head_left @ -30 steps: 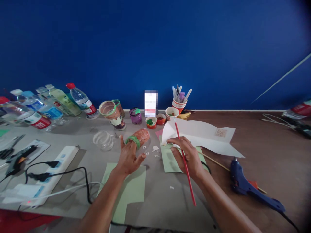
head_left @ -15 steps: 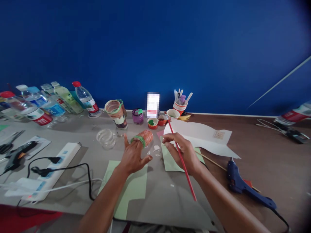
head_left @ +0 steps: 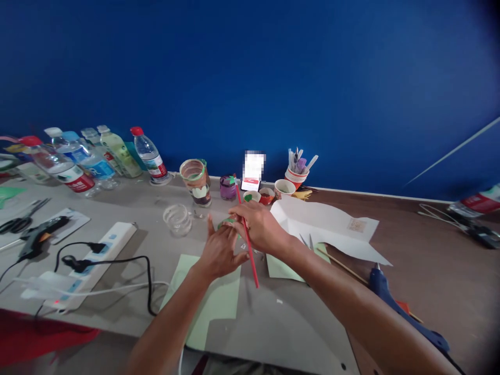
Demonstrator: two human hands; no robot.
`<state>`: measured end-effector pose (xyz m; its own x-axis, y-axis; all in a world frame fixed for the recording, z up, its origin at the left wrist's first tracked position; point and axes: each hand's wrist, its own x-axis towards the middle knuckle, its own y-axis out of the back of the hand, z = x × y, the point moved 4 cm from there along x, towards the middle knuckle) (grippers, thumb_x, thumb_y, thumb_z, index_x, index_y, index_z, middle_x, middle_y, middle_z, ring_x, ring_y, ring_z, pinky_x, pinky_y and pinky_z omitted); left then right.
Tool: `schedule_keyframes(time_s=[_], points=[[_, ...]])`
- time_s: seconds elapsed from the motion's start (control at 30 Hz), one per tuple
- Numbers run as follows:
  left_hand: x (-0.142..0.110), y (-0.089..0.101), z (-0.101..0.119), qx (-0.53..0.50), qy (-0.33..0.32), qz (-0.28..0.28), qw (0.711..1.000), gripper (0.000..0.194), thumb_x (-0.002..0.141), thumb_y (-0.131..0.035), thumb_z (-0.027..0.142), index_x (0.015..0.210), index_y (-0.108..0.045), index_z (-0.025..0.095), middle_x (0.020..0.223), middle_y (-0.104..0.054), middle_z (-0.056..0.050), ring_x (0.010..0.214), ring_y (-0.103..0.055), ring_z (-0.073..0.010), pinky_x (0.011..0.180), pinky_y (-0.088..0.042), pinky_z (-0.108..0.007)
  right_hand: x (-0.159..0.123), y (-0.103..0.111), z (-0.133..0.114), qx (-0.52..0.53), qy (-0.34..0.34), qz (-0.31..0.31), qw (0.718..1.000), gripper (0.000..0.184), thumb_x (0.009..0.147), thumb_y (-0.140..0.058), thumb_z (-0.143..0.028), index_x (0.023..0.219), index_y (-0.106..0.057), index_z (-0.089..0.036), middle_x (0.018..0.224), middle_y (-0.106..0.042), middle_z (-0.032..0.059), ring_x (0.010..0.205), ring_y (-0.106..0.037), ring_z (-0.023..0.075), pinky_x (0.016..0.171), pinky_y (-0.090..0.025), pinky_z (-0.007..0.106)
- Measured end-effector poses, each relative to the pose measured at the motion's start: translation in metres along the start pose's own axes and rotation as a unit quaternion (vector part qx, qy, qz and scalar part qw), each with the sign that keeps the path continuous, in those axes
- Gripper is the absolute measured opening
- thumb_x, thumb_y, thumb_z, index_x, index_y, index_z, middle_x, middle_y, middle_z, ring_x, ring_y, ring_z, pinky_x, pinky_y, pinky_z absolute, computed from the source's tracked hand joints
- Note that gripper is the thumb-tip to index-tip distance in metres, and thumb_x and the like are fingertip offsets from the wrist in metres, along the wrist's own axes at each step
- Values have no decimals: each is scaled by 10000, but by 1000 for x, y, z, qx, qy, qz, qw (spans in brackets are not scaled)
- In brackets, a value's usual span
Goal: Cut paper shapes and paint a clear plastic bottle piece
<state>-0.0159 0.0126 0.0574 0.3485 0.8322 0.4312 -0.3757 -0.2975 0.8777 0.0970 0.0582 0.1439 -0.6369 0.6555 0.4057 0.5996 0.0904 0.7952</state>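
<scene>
My left hand point(head_left: 223, 253) has its middle fingers in the green-rimmed mouth of a painted cup point(head_left: 225, 223), thumb and one finger spread outside. Most of the cup is hidden behind my hands. My right hand point(head_left: 258, 225) lies over the cup, its fingertips beside the left fingers. A red-handled paintbrush point(head_left: 252, 258) runs through the right hand, its handle slanting down toward me. Beyond stand a small cup with green paint point(head_left: 252, 197) and one with brown paint point(head_left: 266, 196). A clear cut bottle piece point(head_left: 177, 220) rests left of my hands.
Green paper point(head_left: 219, 297) lies under my left forearm, white paper point(head_left: 332, 219) to the right. A painted pot point(head_left: 195, 182), phone point(head_left: 251, 185) and cup of utensils point(head_left: 296, 177) stand behind. Left are a power strip point(head_left: 88, 265) and bottles point(head_left: 154, 161); right, a blue glue gun point(head_left: 406, 312).
My right hand has moved left with the paintbrush, from over the papers onto the painted cup, now covering most of it. My left hand keeps its fingers at the cup's mouth.
</scene>
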Motion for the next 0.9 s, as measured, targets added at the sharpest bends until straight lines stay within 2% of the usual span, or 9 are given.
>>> schedule_keyframes(time_s=[0.2,0.37,0.5,0.77,0.9], points=[[-2,-4,-3,6,15,-7,1000,619,897,-383,648,1182,-605,145,1035,-716,-175,1088,-614,-344,1160,8,-651,12,-11,-7,-88,-8,-52,995,217,865,-591,-149,1066,-674,-158,955,-710,102,906,-568,260,786,-415,367],[-2,-3,-1,-4,7,-2,1000,584,889,-414,643,1094,-682,167,935,-737,-155,1067,-620,-351,1160,-6,-662,15,-24,-10,-148,24,-78,986,196,873,-542,-125,1017,-667,-169,914,-694,85,933,-546,268,765,-378,372],[-1,-1,0,-20,6,2,1000,529,884,-438,630,1082,-711,223,1014,-745,-129,1127,-600,-347,1170,30,-645,17,-31,-13,-181,53,-86,978,218,898,-493,-112,1035,-653,-169,918,-685,96,933,-535,273,765,-359,387],[0,-1,1,-27,17,3,999,542,874,-467,616,1120,-710,199,1071,-742,-143,1171,-591,-365,1172,56,-643,18,-33,-18,-210,77,-96,970,200,912,-473,-106,983,-651,-162,882,-683,110,930,-534,284,775,-342,396],[0,0,0,-15,22,1,1000,477,884,-494,559,1146,-690,212,1090,-741,-132,1144,-607,-347,1173,57,-643,19,-33,-16,-225,74,-89,968,185,913,-473,-121,954,-650,-154,878,-687,121,919,-536,288,776,-346,402]])
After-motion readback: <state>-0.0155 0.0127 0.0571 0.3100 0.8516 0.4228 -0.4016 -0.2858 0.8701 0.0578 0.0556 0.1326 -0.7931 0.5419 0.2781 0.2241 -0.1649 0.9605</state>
